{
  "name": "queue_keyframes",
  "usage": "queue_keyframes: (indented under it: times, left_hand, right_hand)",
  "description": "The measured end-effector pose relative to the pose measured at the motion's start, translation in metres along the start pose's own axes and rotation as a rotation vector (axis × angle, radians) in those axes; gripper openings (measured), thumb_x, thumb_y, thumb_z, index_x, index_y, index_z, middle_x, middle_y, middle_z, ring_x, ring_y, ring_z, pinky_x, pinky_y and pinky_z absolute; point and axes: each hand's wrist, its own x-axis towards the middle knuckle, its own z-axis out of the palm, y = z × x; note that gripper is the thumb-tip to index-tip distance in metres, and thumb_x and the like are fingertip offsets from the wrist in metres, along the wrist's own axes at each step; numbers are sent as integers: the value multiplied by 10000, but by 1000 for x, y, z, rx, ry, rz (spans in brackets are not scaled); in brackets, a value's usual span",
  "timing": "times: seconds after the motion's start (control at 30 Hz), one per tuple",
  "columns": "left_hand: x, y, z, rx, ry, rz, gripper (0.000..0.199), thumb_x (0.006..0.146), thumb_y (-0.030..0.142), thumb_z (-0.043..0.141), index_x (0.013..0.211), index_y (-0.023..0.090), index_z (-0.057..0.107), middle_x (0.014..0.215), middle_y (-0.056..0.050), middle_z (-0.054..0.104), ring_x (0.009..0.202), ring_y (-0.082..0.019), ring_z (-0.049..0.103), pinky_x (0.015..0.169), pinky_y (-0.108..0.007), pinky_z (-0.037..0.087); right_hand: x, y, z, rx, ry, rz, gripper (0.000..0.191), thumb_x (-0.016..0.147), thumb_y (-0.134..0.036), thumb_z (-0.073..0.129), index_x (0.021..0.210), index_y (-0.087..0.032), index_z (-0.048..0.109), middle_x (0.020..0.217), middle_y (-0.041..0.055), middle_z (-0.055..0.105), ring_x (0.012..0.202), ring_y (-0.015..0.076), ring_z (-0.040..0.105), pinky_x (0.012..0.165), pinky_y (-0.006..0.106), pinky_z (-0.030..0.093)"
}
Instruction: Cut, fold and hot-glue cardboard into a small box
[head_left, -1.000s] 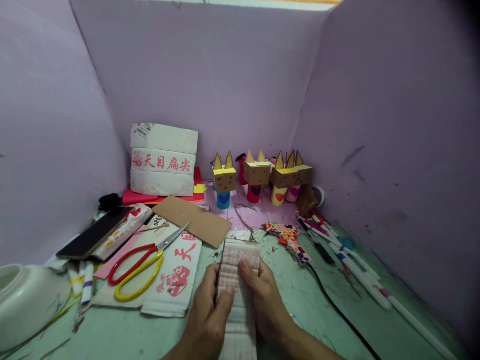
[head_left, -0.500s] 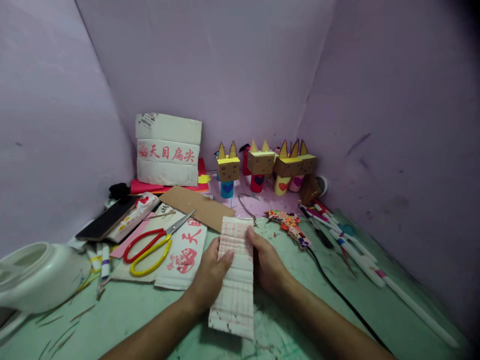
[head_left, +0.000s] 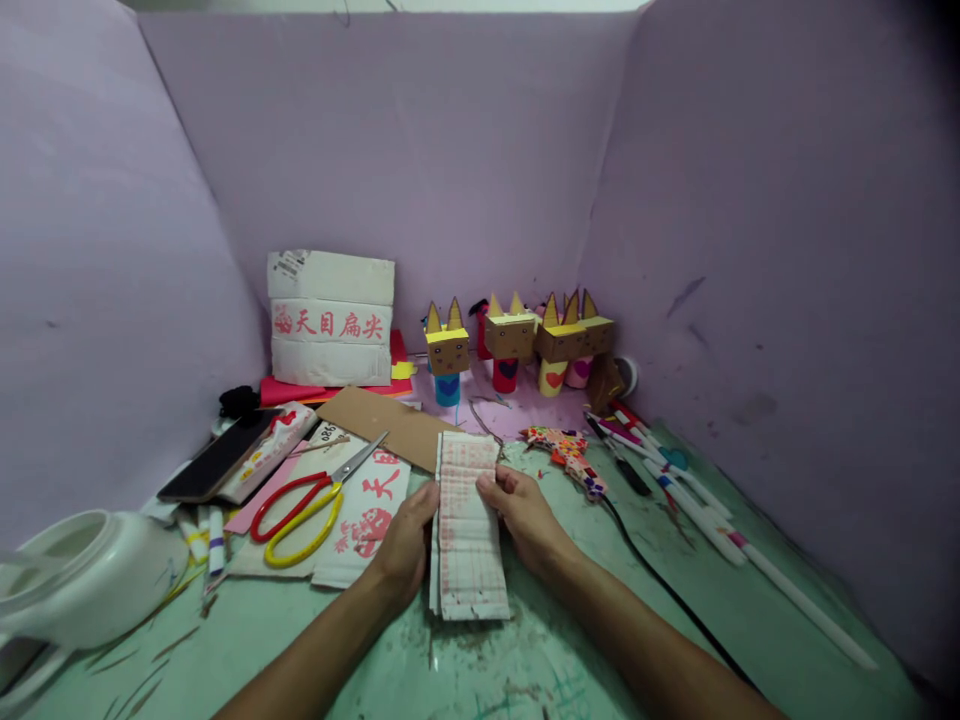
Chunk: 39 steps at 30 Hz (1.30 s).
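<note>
Between my hands is a strip of white cardboard (head_left: pixel 470 540) with faded red print and crosswise creases, folded into layers that show along its left edge. My left hand (head_left: pixel 407 535) grips its left side, fingers hidden behind it. On the upper right edge my right hand (head_left: pixel 525 510) pinches it, thumb on the front face. To the left, scissors (head_left: pixel 330 492) with red and yellow handles lie on a white cardboard piece (head_left: pixel 367 515) with red characters. A brown cardboard piece (head_left: pixel 390 425) lies just beyond the strip. A patterned glue gun (head_left: pixel 574 460) rests on the right.
Cardboard-headed figures (head_left: pixel 448 352) stand at the back beside a propped white cardboard panel (head_left: pixel 330 320). On the left are a white pot (head_left: pixel 97 580), a phone (head_left: pixel 221 455) and markers (head_left: pixel 216 540). A black cord (head_left: pixel 667 590) and white rods (head_left: pixel 795 600) run along the right.
The strip has turned more upright, its lower end has risen, and layers now show at its left edge. My right thumb has moved onto its front. The view has tilted up slightly.
</note>
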Motion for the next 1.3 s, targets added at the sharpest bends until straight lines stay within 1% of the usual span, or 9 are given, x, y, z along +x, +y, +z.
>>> queue_keyframes:
  times: [0.17, 0.47, 0.67, 0.73, 0.8, 0.9, 1.0, 1.13, 1.3]
  left_hand:
    - [-1, 3, 1, -31, -19, -41, 363, 647, 368, 782, 901, 125, 692, 898, -98, 749, 930, -297, 677, 838, -395, 518]
    - [5, -2, -9, -35, 167, 32, 376, 632, 372, 761, 904, 134, 659, 860, -78, 752, 874, -281, 694, 781, -394, 544]
    - [-1, 2, -8, -16, 214, 35, 382, 610, 395, 753, 878, 146, 641, 802, -52, 745, 850, -272, 695, 746, -376, 550]
    - [-5, 3, -7, 0, 207, 25, 378, 630, 401, 747, 889, 147, 640, 797, -47, 745, 843, -265, 695, 741, -364, 547]
    - [-8, 2, -6, 18, 193, 15, 366, 653, 406, 738, 897, 150, 644, 798, -42, 745, 838, -260, 695, 735, -353, 544]
    - [-12, -1, -5, 43, 168, 2, 339, 676, 403, 729, 890, 151, 653, 802, -44, 746, 827, -258, 694, 723, -344, 541]
    - [-13, -4, -5, 61, 146, 11, 317, 697, 383, 722, 903, 151, 659, 826, -49, 748, 831, -252, 690, 729, -335, 534]
    - [-17, 5, -3, 117, 115, 102, 336, 683, 346, 752, 945, 153, 666, 891, -55, 747, 876, -239, 677, 769, -307, 514]
    - [-28, 26, 7, 236, 24, 260, 337, 690, 370, 748, 914, 126, 684, 851, -80, 741, 805, -238, 673, 709, -295, 510]
  right_hand:
    - [1, -5, -2, -4, 49, 3, 278, 612, -389, 739, 753, -152, 700, 683, 43, 749, 671, 236, 687, 626, 337, 523]
    - [18, -38, -55, -119, 183, 64, 82, 599, -264, 679, 648, -203, 655, 600, 45, 741, 614, 255, 706, 544, 345, 533]
    - [11, -28, -46, -261, 73, 35, 173, 567, -205, 656, 724, -162, 716, 602, 47, 730, 547, 237, 681, 526, 348, 529]
    - [11, -24, -44, -327, 95, -23, 213, 547, -196, 679, 752, -159, 725, 630, 50, 727, 595, 252, 681, 587, 392, 542]
    - [10, -24, -44, -391, 169, -132, 265, 557, -201, 703, 820, -175, 723, 773, 69, 742, 767, 277, 681, 747, 458, 530]
    - [4, -31, -43, -450, 228, -325, 345, 614, -248, 730, 955, -206, 700, 1066, 82, 694, 1051, 275, 595, 994, 484, 401]
    - [-7, -35, -34, -495, 80, -433, 406, 631, -273, 748, 1023, -204, 666, 1124, 83, 650, 1048, 247, 593, 950, 432, 454]
    - [-21, -31, -19, -481, -43, -290, 516, 658, -309, 732, 1140, -192, 589, 1107, 104, 653, 876, 208, 624, 688, 333, 526]
    - [-30, -35, -10, -412, -188, -289, 228, 722, -361, 690, 833, -162, 698, 751, 36, 668, 698, 168, 595, 662, 305, 495]
